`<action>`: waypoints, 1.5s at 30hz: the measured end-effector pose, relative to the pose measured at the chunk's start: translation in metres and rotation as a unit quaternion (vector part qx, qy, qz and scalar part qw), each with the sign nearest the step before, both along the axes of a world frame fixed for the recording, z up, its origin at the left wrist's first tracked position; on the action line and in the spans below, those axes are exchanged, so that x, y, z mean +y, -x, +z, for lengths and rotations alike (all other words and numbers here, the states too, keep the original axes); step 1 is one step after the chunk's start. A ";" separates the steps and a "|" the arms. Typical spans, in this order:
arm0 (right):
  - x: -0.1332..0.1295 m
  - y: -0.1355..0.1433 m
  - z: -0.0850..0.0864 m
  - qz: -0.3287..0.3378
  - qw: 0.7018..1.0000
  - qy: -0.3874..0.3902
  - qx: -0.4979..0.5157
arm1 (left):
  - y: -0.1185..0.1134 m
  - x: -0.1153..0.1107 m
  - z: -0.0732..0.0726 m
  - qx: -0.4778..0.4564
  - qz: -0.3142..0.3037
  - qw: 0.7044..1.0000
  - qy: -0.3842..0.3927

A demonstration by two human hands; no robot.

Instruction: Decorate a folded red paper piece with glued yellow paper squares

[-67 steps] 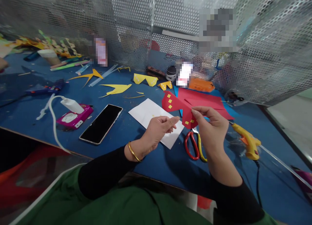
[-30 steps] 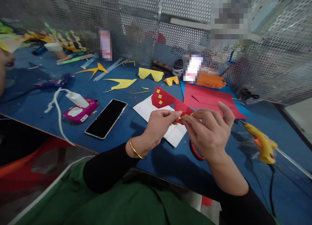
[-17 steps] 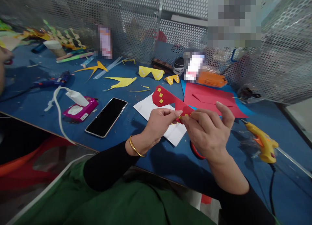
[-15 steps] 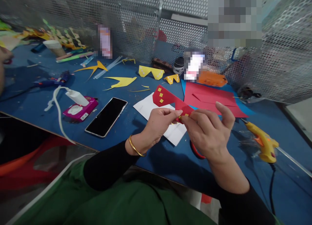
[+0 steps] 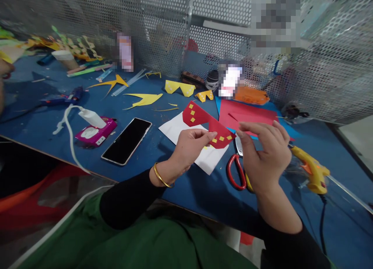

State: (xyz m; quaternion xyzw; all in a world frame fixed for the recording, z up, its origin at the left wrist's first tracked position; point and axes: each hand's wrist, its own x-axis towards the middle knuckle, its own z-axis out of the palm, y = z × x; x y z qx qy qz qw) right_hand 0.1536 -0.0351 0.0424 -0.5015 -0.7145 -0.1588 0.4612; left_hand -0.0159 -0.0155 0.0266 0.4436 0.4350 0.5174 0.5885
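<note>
Red paper glasses [image 5: 196, 114] with small yellow diamond pieces along both lenses are held in the air above a folded white paper [image 5: 171, 127]. My left hand [image 5: 190, 148] pinches them near the middle of their lower edge. Beside their right corner is my right hand [image 5: 266, 156], thumb and forefinger tips close together; whether they touch the corner or hold a tiny piece, I cannot make out. Scissors [image 5: 236, 172] with red and yellow handles lie on the table, partly hidden by my right hand. A few yellow bits show on the white paper.
Red paper sheets [image 5: 253, 115] lie on blue ones at the back right. A yellow glue gun [image 5: 313, 170] rests at the right. Yellow paper glasses [image 5: 180, 88] stand at the back. A phone [image 5: 127, 140] and a pink power socket [image 5: 97, 132] lie left. Another person's hand [image 5: 6, 67] shows far left.
My right hand has moved off the glasses' right lens to the right, uncovering its yellow diamonds and more of the scissors. My left hand keeps its grip.
</note>
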 end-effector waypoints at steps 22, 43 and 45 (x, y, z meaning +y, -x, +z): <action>0.006 -0.006 -0.004 0.021 0.978 0.146 0.149 | -0.004 -0.002 0.001 -0.029 -0.012 0.999 0.012; 0.042 -0.018 0.014 0.060 0.978 0.201 -0.003 | 0.003 0.008 -0.003 -0.086 0.111 0.989 0.046; 0.057 -0.018 0.019 0.063 0.975 0.213 -0.004 | 0.003 0.007 -0.002 -0.091 0.120 0.987 0.060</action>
